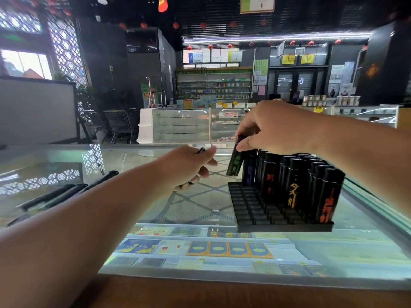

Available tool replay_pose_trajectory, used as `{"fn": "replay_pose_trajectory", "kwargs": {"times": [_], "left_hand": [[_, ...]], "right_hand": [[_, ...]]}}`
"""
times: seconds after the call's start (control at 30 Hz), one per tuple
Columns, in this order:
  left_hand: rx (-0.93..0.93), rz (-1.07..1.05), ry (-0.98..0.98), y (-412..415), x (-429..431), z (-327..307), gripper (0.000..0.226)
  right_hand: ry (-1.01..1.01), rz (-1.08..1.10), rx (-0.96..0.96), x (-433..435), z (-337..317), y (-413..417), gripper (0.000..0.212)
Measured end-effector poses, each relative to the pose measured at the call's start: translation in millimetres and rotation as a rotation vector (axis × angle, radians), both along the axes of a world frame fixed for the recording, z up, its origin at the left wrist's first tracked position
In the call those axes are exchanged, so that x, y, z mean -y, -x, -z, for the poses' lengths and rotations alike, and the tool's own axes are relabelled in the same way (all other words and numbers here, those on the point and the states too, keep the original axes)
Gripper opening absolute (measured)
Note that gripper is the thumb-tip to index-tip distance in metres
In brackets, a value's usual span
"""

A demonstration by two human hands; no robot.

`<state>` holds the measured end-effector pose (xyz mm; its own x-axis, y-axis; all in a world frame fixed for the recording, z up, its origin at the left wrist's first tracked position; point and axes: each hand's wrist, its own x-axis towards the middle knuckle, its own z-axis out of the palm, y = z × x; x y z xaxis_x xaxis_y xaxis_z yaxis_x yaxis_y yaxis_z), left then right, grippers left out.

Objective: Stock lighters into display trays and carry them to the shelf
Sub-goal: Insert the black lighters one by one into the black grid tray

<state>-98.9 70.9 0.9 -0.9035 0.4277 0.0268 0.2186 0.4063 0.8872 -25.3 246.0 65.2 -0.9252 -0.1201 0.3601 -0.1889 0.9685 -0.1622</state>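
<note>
While right hand pinches one lighter over the tray, left hand holds spares

Nearest is the wooden counter edge [200, 294], then the glass counter top [155, 207] with flat packs [229, 250] on display under it. Black tray [284, 228] sits on the glass, right of centre. Its right-hand and far slots are filled with upright black lighters [293, 185], prints in red, yellow and purple. The near-left slots are bare.

Left hand [184, 167] hovers above the glass left of the tray, not touching it. Its fingers are curled round dark items [186, 185]: one tip pokes out by the thumb, more show under the fingers. They look like lighters, count unclear.

Right hand [273, 127] is above the tray's far-left corner, thumb and fingers gripping the top of a single lighter [234, 165] with green print. That lighter is tilted, bottom end toward the left, hanging just above the tray and just beside the nearest standing row. Can't tell whether it touches that row.

Further left on the glass, several black pens [66, 194] lie flat, well apart from the tray.

Beyond the counter: a glass showcase [178, 127], shopping carts [120, 125] to its left, a wall shelf [213, 85] with small goods at the back, and red lanterns [175, 25] along the ceiling.
</note>
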Motion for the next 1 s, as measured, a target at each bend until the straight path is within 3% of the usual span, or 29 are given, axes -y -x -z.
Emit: {"fn": "replay_pose_trajectory", "kwargs": {"times": [0.13,1.0], "left_hand": [[0.103,0.005,-0.119,-2.6,-1.4,-4.2,0.043],[0.033,0.037,-0.159,-7.7,-7.2,-3.2,0.051]], "right_hand": [[-0.029,0.015,-0.002,3.5,0.6,5.2,0.011],[-0.088,0.059,0.159,5.5,5.8,7.6,0.015]]}}
